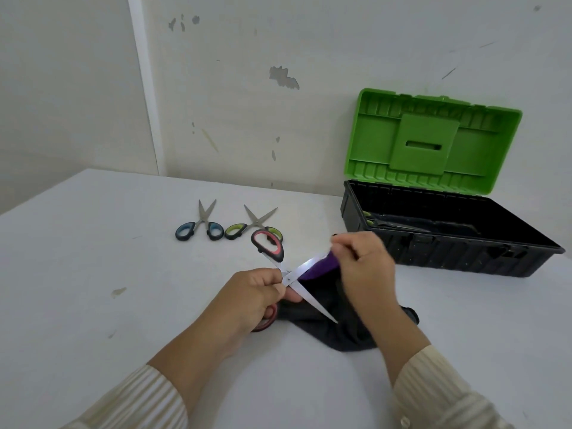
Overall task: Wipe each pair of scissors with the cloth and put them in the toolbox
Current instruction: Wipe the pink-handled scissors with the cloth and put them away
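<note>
Red-handled scissors (315, 305) held open over the white table (93, 258), near its front.
Bright steel blades are spread in an X and gripped near the pivot by the left hand (253, 292). One blade is pinched in a dark, purple-edged cloth (322, 332) by the right hand (365, 267). The green-lidded toolbox (448, 255) is set open behind.

The toolbox (433, 258) stood at the right rear of the table (93, 274), its lid (433, 140) raised toward the wall. Left of it lay the outer pair (199, 226) and the inner pair (253, 226), side by side. In front of them, the third pair (294, 274) sat between my left hand (253, 295) and right hand (362, 267), over the cloth (325, 332).
</note>
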